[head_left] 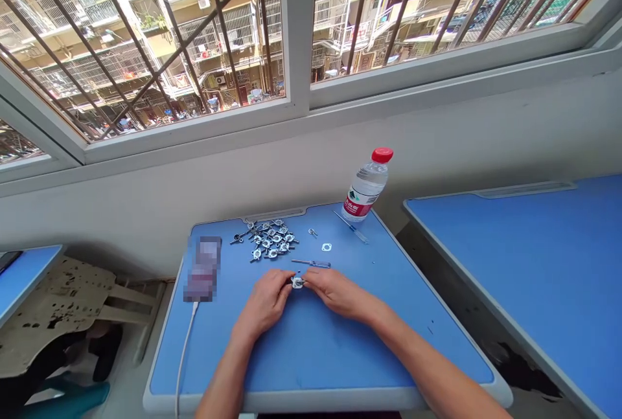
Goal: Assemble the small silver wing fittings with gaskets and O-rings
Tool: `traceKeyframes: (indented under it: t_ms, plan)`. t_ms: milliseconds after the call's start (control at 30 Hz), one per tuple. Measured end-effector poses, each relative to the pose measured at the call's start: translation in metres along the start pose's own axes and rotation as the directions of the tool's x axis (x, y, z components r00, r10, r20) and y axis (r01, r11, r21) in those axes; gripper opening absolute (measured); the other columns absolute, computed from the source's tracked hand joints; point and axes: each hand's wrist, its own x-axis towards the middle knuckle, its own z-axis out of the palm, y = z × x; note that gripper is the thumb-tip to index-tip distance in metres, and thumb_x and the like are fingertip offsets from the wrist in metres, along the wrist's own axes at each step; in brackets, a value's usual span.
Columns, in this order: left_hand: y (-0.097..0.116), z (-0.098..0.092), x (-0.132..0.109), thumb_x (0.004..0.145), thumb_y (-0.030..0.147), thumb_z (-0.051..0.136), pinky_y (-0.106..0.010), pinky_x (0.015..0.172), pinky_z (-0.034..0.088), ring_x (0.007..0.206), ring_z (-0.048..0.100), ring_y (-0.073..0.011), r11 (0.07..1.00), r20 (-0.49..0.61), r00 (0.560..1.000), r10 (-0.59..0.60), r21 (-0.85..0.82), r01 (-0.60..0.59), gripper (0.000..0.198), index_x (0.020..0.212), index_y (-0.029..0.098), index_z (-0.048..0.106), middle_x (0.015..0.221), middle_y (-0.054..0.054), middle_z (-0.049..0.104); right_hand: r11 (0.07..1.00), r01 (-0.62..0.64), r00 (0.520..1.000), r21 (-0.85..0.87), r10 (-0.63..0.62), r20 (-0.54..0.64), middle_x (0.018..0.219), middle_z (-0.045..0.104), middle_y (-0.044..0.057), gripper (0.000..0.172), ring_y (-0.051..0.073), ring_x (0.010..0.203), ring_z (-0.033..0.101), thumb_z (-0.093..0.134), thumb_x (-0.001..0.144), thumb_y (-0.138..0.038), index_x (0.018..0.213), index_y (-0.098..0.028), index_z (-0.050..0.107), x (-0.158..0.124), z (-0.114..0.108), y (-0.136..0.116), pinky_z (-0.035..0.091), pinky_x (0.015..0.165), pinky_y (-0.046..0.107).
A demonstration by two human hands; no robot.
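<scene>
My left hand (265, 302) and my right hand (337, 293) meet above the blue desktop (311, 354), pinching a small white-and-metal part (297, 283) between their fingertips. Its exact shape is mostly hidden by my fingers. A small precision screwdriver (311, 263) lies just beyond my fingers. Farther back sits a heap of small metal fittings (269, 241), left of a thin white gasket (326, 247). A second small screwdriver (350, 226) rests near the far edge.
A water bottle with a red cap (368, 184) stands at the desk's far edge. A pixelated phone (203, 269) lies at the left, with a white cable (187, 354) trailing over the front edge. Another blue desk (515, 263) stands to the right, below a barred window (296, 30).
</scene>
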Motion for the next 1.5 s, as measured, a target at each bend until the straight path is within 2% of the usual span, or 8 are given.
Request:
traceKeyframes:
  t_ms: [133, 233, 367, 633, 800, 1000, 1133, 1500]
  plan:
    - [-0.006, 0.004, 0.001, 0.096, 0.024, 0.042, -0.034, 0.086, 0.048, 0.095, 0.060, -0.0210, 0.979, 0.033, 0.997, -0.076, -0.188, 0.081, 0.025, 0.114, 0.021, 0.059, 0.105, -0.007, 0.066, 0.999, 0.007, 1.000, 0.047, -0.008, 0.013, 0.089, 0.067, 0.006, 0.027, 0.020, 0.077, 0.062, 0.039, 0.101, -0.024, 0.092, -0.020, 0.063, 0.000, -0.005, -0.004, 0.047, 0.068, 0.029]
    - [-0.009, 0.007, 0.002, 0.092, 0.026, 0.047, -0.030, 0.076, 0.048, 0.083, 0.060, -0.0191, 0.923, 0.071, 0.986, -0.151, -0.348, 0.166, 0.025, 0.112, 0.018, 0.059, 0.091, -0.005, 0.066, 0.994, 0.010, 1.000, 0.110, -0.010, 0.006, 0.089, 0.068, 0.005, 0.028, 0.020, 0.078, 0.062, 0.037, 0.103, -0.030, 0.098, -0.020, 0.063, -0.001, -0.007, -0.007, 0.047, 0.070, 0.029]
    - [-0.010, 0.009, 0.003, 0.090, 0.030, 0.049, -0.027, 0.070, 0.045, 0.074, 0.056, -0.0173, 0.872, 0.093, 0.983, -0.160, -0.453, 0.185, 0.027, 0.111, 0.016, 0.059, 0.079, -0.002, 0.062, 0.993, 0.025, 1.000, 0.115, -0.024, -0.010, 0.090, 0.068, 0.006, 0.030, 0.020, 0.078, 0.062, 0.035, 0.103, -0.031, 0.097, -0.020, 0.063, -0.002, -0.006, -0.007, 0.047, 0.069, 0.029]
    - [-0.009, 0.008, 0.004, 0.089, 0.030, 0.051, -0.026, 0.068, 0.042, 0.071, 0.053, -0.0162, 0.897, 0.058, 0.986, -0.154, -0.410, 0.164, 0.023, 0.104, 0.017, 0.062, 0.076, 0.000, 0.060, 0.972, 0.124, 0.992, 0.202, -0.113, -0.064, 0.072, 0.063, 0.001, 0.032, 0.016, 0.066, 0.058, 0.036, 0.103, -0.030, 0.083, -0.021, 0.059, 0.000, -0.006, -0.006, 0.045, 0.062, 0.026]
    - [-0.009, 0.010, 0.005, 0.089, 0.031, 0.051, -0.026, 0.067, 0.041, 0.070, 0.052, -0.0163, 0.894, 0.026, 0.987, -0.160, -0.421, 0.156, 0.023, 0.104, 0.018, 0.062, 0.075, 0.000, 0.059, 0.947, 0.095, 0.993, 0.308, -0.071, -0.090, 0.064, 0.058, -0.002, 0.032, 0.013, 0.054, 0.054, 0.038, 0.102, -0.029, 0.081, -0.021, 0.061, 0.002, -0.003, -0.004, 0.045, 0.056, 0.023]
    - [-0.014, 0.012, 0.007, 0.089, 0.033, 0.051, -0.027, 0.066, 0.041, 0.070, 0.053, -0.0166, 0.873, -0.027, 0.979, -0.200, -0.458, 0.166, 0.027, 0.108, 0.017, 0.061, 0.076, -0.001, 0.058, 0.988, 0.096, 0.954, 0.119, -0.057, -0.295, 0.088, 0.070, 0.007, 0.023, 0.019, 0.076, 0.064, 0.039, 0.100, -0.027, 0.099, -0.019, 0.060, 0.005, 0.007, -0.002, 0.048, 0.068, 0.028]
    - [-0.016, 0.012, 0.008, 0.089, 0.035, 0.050, -0.027, 0.066, 0.042, 0.070, 0.054, -0.0168, 0.863, -0.039, 0.976, -0.213, -0.477, 0.169, 0.030, 0.110, 0.017, 0.062, 0.076, -0.002, 0.058, 0.993, 0.084, 0.937, 0.079, -0.052, -0.346, 0.078, 0.066, 0.005, 0.020, 0.017, 0.064, 0.059, 0.039, 0.099, -0.024, 0.090, -0.019, 0.055, 0.004, 0.008, -0.002, 0.045, 0.060, 0.027]
    - [-0.016, 0.014, 0.007, 0.083, 0.037, 0.060, -0.028, 0.071, 0.046, 0.075, 0.056, -0.0171, 0.845, -0.025, 0.976, -0.217, -0.506, 0.175, 0.036, 0.113, 0.017, 0.063, 0.086, -0.003, 0.061, 0.990, 0.134, 0.911, 0.054, -0.102, -0.400, 0.074, 0.064, 0.003, 0.021, 0.015, 0.063, 0.058, 0.039, 0.100, -0.023, 0.084, -0.020, 0.053, 0.006, 0.011, -0.001, 0.044, 0.059, 0.025]
